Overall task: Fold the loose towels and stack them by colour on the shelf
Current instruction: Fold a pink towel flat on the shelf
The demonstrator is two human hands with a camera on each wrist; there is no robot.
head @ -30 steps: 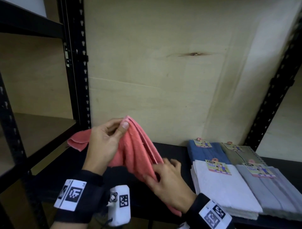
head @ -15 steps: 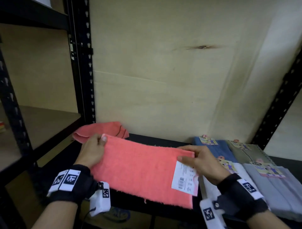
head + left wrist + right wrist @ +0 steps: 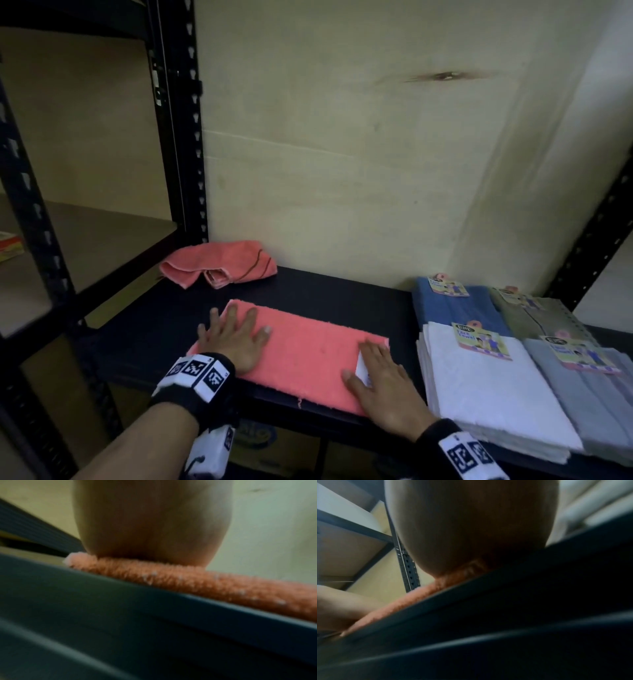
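A folded coral-pink towel [image 3: 305, 356] lies flat on the black shelf [image 3: 342, 294], near its front edge. My left hand [image 3: 236, 339] presses its left end with fingers spread flat. My right hand [image 3: 380, 380] lies flat on its right end, partly covering a white paper label [image 3: 361, 368]. A second pink towel [image 3: 219, 267] sits crumpled at the back left corner. In the left wrist view the palm [image 3: 150, 520] rests on the towel's fuzzy edge [image 3: 205, 584]. In the right wrist view the palm [image 3: 471, 524] rests on the towel [image 3: 412, 599].
Folded towels with card tags lie at the right: blue [image 3: 455, 308] and olive-grey [image 3: 527, 311] at the back, white [image 3: 489, 387] and light grey [image 3: 592, 387] in front. Black slotted uprights [image 3: 181, 120] frame the bay. A plywood panel [image 3: 342, 154] backs it.
The pink towel, held up and stretched between both hands before, now lies flat on the shelf. Both hands have let go of its edges and press it with flat palms.
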